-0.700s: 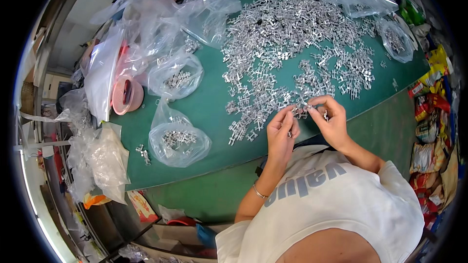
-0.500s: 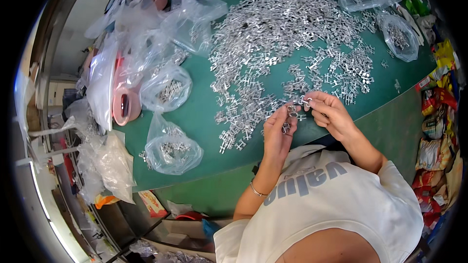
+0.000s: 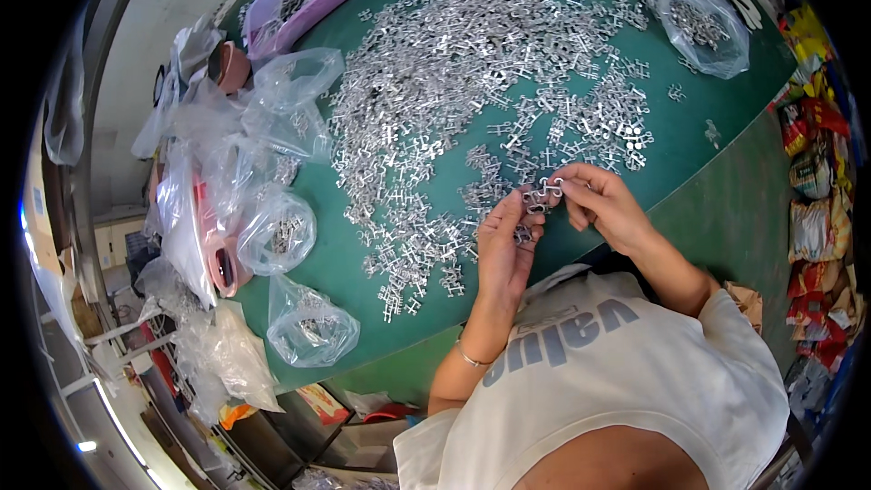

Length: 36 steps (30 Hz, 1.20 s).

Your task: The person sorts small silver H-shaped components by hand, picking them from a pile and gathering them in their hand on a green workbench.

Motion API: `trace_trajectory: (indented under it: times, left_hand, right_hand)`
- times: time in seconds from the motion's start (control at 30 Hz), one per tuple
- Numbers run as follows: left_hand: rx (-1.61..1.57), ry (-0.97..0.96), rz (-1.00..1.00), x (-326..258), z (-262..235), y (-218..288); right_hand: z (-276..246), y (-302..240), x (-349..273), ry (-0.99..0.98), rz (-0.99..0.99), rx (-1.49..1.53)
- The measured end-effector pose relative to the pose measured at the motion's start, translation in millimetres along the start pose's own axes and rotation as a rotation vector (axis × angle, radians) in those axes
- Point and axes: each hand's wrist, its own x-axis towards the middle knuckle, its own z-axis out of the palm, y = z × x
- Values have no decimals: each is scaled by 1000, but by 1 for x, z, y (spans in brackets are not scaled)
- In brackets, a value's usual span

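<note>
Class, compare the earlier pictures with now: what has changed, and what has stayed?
The view has swung, so the purple bin and heap of silver metal pieces appear farther left. The left hand still holds several pieces; the right hand still pinches another piece beside them.

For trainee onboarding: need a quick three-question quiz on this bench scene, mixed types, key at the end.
1. Multiple choice: what does the person's bare left hand hold?
a) a coil of black cable
b) small silver-coloured metal pieces
c) a wooden stick

2. True or false: the purple rectangular plastic basin stands farther from the person than the left hand does.

3. Fill in: the thin silver-coloured bracelet is worn on the ____ wrist.

Key: 1 b; 2 true; 3 left.
</note>
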Motion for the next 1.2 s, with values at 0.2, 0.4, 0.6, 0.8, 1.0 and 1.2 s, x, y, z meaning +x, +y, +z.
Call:
trace_trajectory:
  times: [0.2, 0.4, 0.6, 0.8, 1.0, 1.2]
  left_hand:
    - [-16, 33, 1, 2, 9, -1]
    - [49, -1, -35, -1, 11, 3]
    - [-82, -138, -160, 7, -2, 3]
    - [-121, -138, -188, 9, 9, -1]
    - [-33, -199, -231, 17, 3, -16]
    - [33, -15, -252, 16, 11, -16]
  right_hand:
    - [-9, -6, 2, -2, 139, 389]
    - [-10, -9, -3, -17, 85, 257]
    - [-17, 0, 0, 1, 40, 163]
    - [-15, -4, -2, 90, -210, -320]
    - [-17, -17, -6, 250, -438, -665]
    - [-76, -52, 15, 692, -604, -1113]
